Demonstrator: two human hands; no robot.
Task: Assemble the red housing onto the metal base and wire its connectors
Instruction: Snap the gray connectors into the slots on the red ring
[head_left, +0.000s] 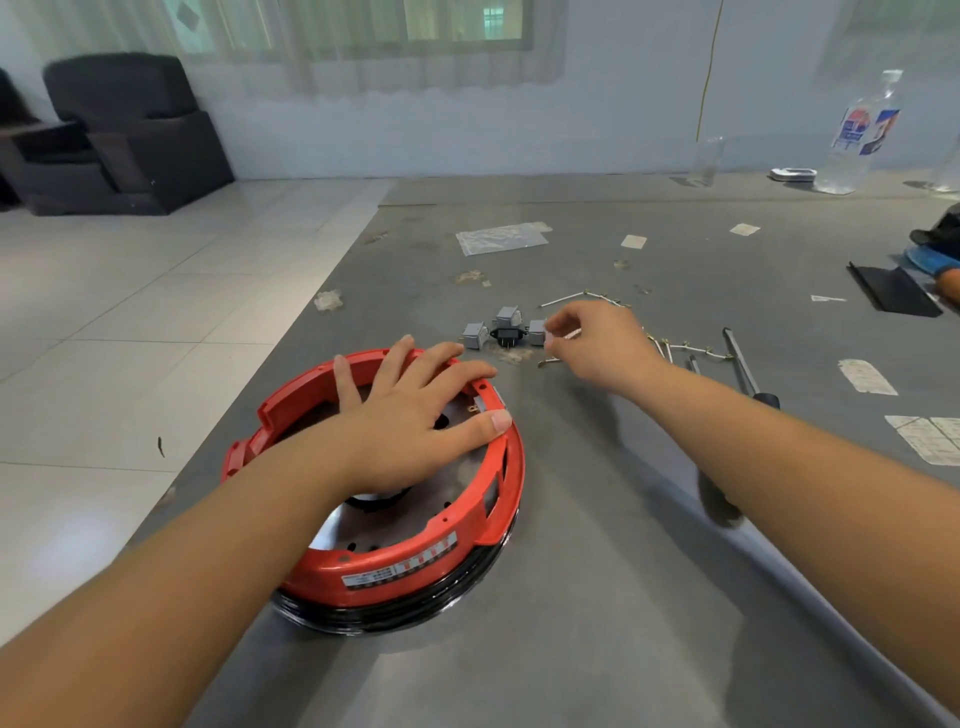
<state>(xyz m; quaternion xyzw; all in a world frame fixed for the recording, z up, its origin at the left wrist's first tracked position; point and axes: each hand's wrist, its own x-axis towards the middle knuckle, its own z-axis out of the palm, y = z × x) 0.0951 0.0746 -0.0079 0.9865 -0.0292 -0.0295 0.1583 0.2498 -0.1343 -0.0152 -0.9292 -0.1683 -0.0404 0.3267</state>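
Note:
The red ring-shaped housing sits on the round metal base, which has a black rim, near the table's left edge. My left hand lies flat with spread fingers across the housing's far side, thumb on its right rim. Beyond it stand several small grey connectors around a black one. My right hand hovers just right of them, its thumb and fingers pinching a small white wire piece. More white wires with metal terminals lie to the right.
A screwdriver lies right of the wires. A clear plastic bag, paper scraps and tape patches dot the grey table. A water bottle stands at the back right, a black tray at the right edge. Floor lies left.

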